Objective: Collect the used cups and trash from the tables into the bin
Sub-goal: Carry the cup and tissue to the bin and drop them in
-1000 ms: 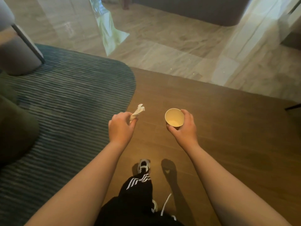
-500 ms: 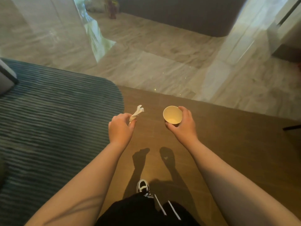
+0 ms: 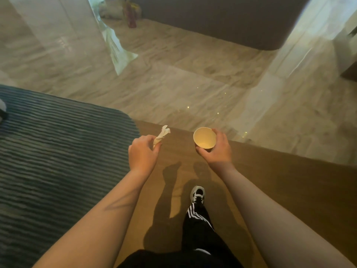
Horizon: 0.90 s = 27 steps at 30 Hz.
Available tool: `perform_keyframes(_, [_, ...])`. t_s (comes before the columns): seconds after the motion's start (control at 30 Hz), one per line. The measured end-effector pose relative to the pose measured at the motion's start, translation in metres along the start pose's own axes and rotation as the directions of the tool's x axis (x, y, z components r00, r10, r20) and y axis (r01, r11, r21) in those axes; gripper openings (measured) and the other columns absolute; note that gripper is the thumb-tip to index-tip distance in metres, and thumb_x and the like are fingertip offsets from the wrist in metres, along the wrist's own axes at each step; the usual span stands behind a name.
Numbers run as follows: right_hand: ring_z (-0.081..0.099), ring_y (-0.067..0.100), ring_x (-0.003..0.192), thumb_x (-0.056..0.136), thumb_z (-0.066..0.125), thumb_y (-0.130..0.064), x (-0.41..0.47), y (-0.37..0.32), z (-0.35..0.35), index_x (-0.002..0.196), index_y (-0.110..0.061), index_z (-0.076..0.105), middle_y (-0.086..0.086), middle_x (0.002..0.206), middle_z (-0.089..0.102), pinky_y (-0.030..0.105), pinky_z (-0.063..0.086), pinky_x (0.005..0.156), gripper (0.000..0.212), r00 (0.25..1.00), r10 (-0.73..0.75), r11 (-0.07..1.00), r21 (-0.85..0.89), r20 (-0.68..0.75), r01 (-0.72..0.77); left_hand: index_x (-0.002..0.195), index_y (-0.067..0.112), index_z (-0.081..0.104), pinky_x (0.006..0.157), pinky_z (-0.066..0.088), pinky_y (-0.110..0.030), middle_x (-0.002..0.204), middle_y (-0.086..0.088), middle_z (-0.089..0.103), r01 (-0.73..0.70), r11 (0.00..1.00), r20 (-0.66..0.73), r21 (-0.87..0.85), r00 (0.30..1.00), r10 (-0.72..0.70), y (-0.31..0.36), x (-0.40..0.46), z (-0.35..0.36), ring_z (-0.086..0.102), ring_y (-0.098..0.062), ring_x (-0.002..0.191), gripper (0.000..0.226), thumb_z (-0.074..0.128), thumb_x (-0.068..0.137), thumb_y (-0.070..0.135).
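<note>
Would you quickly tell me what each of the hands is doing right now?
Left hand: pinching a crumpled tissue.
Right hand: gripping an upright paper cup.

The left hand (image 3: 142,154) pinches a crumpled white paper napkin (image 3: 161,135) that sticks up past its fingers, while just to its right the right hand (image 3: 217,151) grips a small, upright cream paper cup (image 3: 204,137), both held above brown wooden flooring (image 3: 280,182), with a dark striped rug (image 3: 58,151) left of the left hand.
</note>
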State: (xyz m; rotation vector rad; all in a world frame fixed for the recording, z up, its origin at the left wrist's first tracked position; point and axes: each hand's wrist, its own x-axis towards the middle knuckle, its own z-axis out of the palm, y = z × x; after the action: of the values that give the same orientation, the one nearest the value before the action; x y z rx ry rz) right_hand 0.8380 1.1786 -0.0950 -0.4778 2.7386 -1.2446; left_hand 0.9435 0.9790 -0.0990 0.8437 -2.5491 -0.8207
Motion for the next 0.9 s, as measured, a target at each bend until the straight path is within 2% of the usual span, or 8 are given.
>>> perform_keyframes(0.07, [0.047,0.018,0.113,0.073,0.078,-0.029,0.053,0.007,-0.001,0.134,-0.013,0.042,0.004,0.126,0.049,0.014,0.028,0.086,0.073,0.999,-0.017,1.0,0.001,0.027,0.017,0.094,0.018,0.069,0.078,0.045,-0.043,0.09,0.0,0.067,0.016,1.0,-0.008,0.017,1.0,-0.016,0.012,0.044,0.019,0.056,-0.022,0.085,0.021,0.061,0.088,0.036])
perform_keyframes(0.23, [0.048,0.02,0.112,0.072,0.078,-0.028,0.176,0.013,-0.011,0.134,-0.014,0.042,0.005,0.127,0.05,0.023,0.036,0.089,0.074,0.989,-0.09,0.995,-0.041,0.116,0.095,0.094,0.018,0.07,0.077,0.046,-0.043,0.09,-0.002,0.068,0.077,0.997,-0.048,0.017,0.996,-0.076,0.047,0.149,0.055,0.058,-0.024,0.086,0.028,0.057,0.09,0.042])
perform_keyframes(0.4, [0.049,0.022,0.114,0.072,0.078,-0.035,0.278,0.009,0.0,0.136,-0.018,0.039,0.006,0.13,0.049,0.025,0.035,0.088,0.077,0.978,-0.09,0.994,-0.05,0.186,0.101,0.092,0.018,0.069,0.077,0.046,-0.042,0.087,-0.003,0.067,0.131,0.991,-0.079,0.004,0.988,-0.131,0.064,0.229,0.078,0.057,-0.025,0.085,0.026,0.058,0.089,0.041])
perform_keyframes(0.73, [0.048,0.02,0.118,0.074,0.077,-0.037,0.468,-0.034,0.089,0.14,-0.016,0.036,0.005,0.135,0.046,0.023,0.034,0.089,0.08,0.925,-0.192,0.973,-0.062,0.329,0.224,0.095,0.015,0.069,0.078,0.042,-0.037,0.086,0.0,0.065,0.274,0.96,-0.209,-0.058,0.937,-0.28,0.024,0.392,0.099,0.05,-0.015,0.082,0.026,0.062,0.087,0.039])
perform_keyframes(0.83, [0.05,0.022,0.117,0.075,0.076,-0.037,0.529,-0.064,0.127,0.14,-0.015,0.036,0.005,0.135,0.045,0.027,0.04,0.092,0.08,0.891,-0.245,0.96,-0.032,0.381,0.277,0.095,0.015,0.069,0.079,0.045,-0.039,0.087,-0.002,0.066,0.332,0.942,-0.241,-0.057,0.911,-0.335,0.001,0.454,0.094,0.054,-0.021,0.084,0.025,0.063,0.086,0.037])
perform_keyframes(0.9, [0.056,0.022,0.11,0.075,0.076,-0.038,0.571,-0.09,0.149,0.14,-0.016,0.036,0.004,0.135,0.045,0.025,0.04,0.086,0.079,0.869,-0.264,0.952,-0.031,0.417,0.305,0.093,0.014,0.069,0.078,0.045,-0.039,0.087,-0.002,0.065,0.366,0.929,-0.257,-0.058,0.894,-0.368,-0.01,0.497,0.087,0.055,-0.024,0.086,0.024,0.063,0.086,0.037])
